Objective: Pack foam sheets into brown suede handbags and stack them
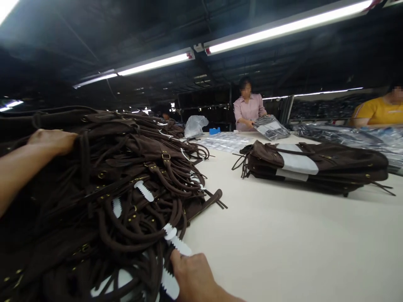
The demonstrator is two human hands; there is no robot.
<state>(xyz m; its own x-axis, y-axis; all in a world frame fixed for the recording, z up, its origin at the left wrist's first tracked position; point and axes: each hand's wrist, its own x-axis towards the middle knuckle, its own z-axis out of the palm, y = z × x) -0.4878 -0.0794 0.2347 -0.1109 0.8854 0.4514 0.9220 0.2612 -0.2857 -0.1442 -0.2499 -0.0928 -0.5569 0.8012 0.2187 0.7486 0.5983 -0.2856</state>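
Observation:
A tall heap of dark brown bags fills the left side, with looped handles, brass-coloured rings and studs. My left hand reaches onto the upper part of the heap, its fingers curled over a brown bag and their tips hidden. Low at the heap's right edge, my right hand is closed at the handles of a brown bag; its fingers are partly hidden. White strips with jagged edges, such as this tag, wrap the handles beside it.
Across the pale table lies a short stack of brown bags with white wraps. Behind it, one person handles a clear plastic-wrapped item. Another person in yellow is at the far right, near plastic packages. A blue object sits farther back.

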